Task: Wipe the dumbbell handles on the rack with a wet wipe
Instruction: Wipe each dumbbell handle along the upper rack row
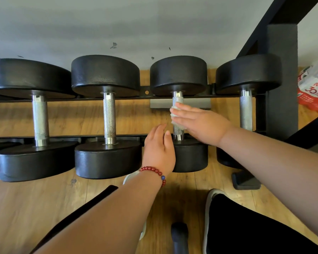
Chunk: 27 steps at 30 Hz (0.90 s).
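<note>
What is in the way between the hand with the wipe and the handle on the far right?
Nothing visible. The right hand presses the wet wipe on the third dumbbell handle; only an open gap lies between it and the far-right handle.

Dumbbell heads black; handles silver, knurled; wipe whitish; bracelet red, one blue bead; floor wood-grain

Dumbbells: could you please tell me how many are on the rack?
4: the far-left dumbbell, the second dumbbell, the third dumbbell under the right hand, the far-right dumbbell. Others may be off-frame.
</note>
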Tool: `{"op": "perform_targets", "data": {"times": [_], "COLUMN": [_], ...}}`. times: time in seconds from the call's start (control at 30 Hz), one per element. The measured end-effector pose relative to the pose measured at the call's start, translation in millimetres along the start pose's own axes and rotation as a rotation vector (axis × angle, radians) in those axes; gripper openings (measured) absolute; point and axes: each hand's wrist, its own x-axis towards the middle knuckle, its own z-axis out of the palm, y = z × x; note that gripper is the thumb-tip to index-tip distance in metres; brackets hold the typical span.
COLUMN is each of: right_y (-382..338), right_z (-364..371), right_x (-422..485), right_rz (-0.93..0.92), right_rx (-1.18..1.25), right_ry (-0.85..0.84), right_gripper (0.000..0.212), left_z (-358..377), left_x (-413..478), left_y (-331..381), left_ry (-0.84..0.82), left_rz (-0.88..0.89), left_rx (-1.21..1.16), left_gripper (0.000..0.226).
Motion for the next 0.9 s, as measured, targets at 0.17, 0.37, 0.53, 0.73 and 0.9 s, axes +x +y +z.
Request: {"op": "perform_targets", "data": {"times": [0.17,0.37,0.53,0.73,0.9], "right_y": [15.2,16.0,30.3,35.3,34.6], "right_z": [-1.0,9.6,0.9,6.3,6.1], "right_x": [-3.7,-6.0,2.5,1.7,12.8], "right_rz": [-0.158,-0.196,-0.219,-0.308,-0.231], "right_rx": [-0.144,-0.148,-0.144,-0.175,-0.214], "right_ry": [0.03,0.022,0.042,0.013,0.092], "right_gripper": [0.078,0.077,0.084,0.074,0.059], "left_z": [3.4,4.0,4.2,5.5,5.8], "left_x": [1.0,1.7,2.0,1.9,2.4], "left_y": [-3.1,-4.9,-5.6,-8.7,-10.0], "left_ry": [0.042,0.049,0.057,0.061,0.067], "left_rz": [0.002,-0.001,-0.012,-0.011,-0.009], "left_rx": [-0.014,-0.06,-0.086,-0.108,-0.099], "left_gripper": [0.04,0.039,0.037,0.037,0.037]}}
